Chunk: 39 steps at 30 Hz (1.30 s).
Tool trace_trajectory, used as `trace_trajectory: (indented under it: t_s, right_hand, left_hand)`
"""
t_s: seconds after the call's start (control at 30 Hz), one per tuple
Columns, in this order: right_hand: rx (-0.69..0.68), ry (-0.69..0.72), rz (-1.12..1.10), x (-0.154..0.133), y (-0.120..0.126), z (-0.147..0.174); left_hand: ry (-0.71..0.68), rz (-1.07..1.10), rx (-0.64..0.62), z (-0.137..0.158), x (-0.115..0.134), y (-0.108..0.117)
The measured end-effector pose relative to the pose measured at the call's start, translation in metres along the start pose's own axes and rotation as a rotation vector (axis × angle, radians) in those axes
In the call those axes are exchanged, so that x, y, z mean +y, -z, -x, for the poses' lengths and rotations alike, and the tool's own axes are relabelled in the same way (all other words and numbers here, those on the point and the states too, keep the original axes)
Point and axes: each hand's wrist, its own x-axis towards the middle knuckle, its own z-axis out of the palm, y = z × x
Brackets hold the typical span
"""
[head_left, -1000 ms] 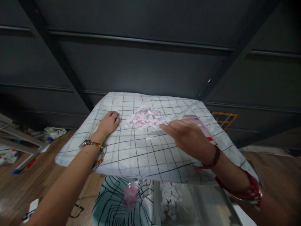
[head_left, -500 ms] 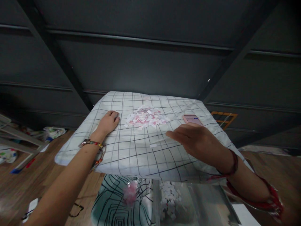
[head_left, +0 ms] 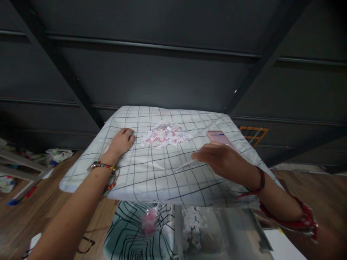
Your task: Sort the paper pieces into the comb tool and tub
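My left hand point(head_left: 122, 141) rests on the white checked cloth point(head_left: 146, 177), its fingers loosely laid down and holding nothing. To its right is a heap of small white and pinkish paper pieces point(head_left: 166, 134). My right hand point(head_left: 219, 158) is closed in a pinch over the cloth. From its fingertips a thin pale strip point(head_left: 183, 166) slants down to the left towards the cloth; its material is hard to make out. Just behind this hand lies a pink phone point(head_left: 221, 137) with its screen lit, partly covered by the hand.
Below the near edge stand a clear plastic box point(head_left: 227, 234) with white paper pieces and a teal patterned cushion point(head_left: 121, 231) bearing a pink bundle point(head_left: 149, 221). A dark panelled wall point(head_left: 151, 76) rises behind. A white sheet point(head_left: 282, 245) lies at lower right.
The pale strip at my right fingertips has turned from broad side to thin edge, and a pale sliver now shows left of it. My left hand stays in place; the view shifts slightly.
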Motion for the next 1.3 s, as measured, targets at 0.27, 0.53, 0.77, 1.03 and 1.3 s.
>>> trace_trajectory:
  t_s: [0.27,0.53,0.77,1.03,1.3]
  right_hand:
    - [0.012,0.049,0.012,-0.007,0.020,0.030]
    - [-0.074,0.020,0.030,-0.027,0.044,0.053]
    - [-0.050,0.025,-0.006,-0.033,0.052,0.052]
    - [0.059,-0.039,0.049,-0.008,0.026,0.036]
    - [0.115,-0.096,0.049,0.011,0.000,0.003]
  left_hand:
    - [0.010,0.021,-0.003,-0.001,-0.002,-0.001]
    - [-0.001,0.008,-0.041,-0.003,-0.001,0.004]
    - [-0.004,0.002,-0.040,-0.003,-0.002,0.003]
    - [0.008,0.014,-0.038,-0.002,0.000,0.004]
    - [0.020,0.020,-0.021,0.000,0.000,0.002]
